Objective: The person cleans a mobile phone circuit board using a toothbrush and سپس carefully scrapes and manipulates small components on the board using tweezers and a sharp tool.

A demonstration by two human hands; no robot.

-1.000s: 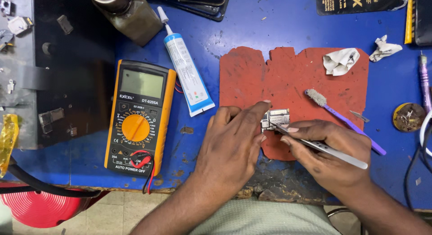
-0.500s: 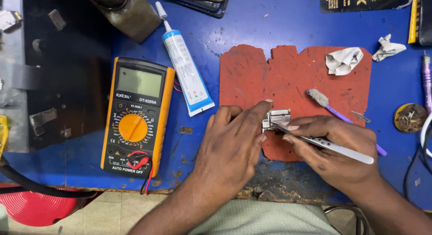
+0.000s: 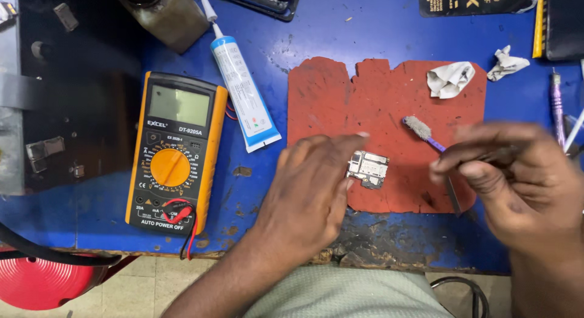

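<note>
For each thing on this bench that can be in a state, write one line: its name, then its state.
Small silver circuit board: flat on the red mat, left hand touching its edge.
Yellow-cased multimeter: screen blank.
White-and-blue glue tube: capped, lying flat.
Purple-handled brush: lying on the mat.
Metal tweezers: held in the right hand, blurred.
Crumpled white tissue: lying on the mat.

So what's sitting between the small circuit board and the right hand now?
In the head view, only bare red mat separates the circuit board from the right hand. The purple-handled brush lies just above that stretch.
</note>
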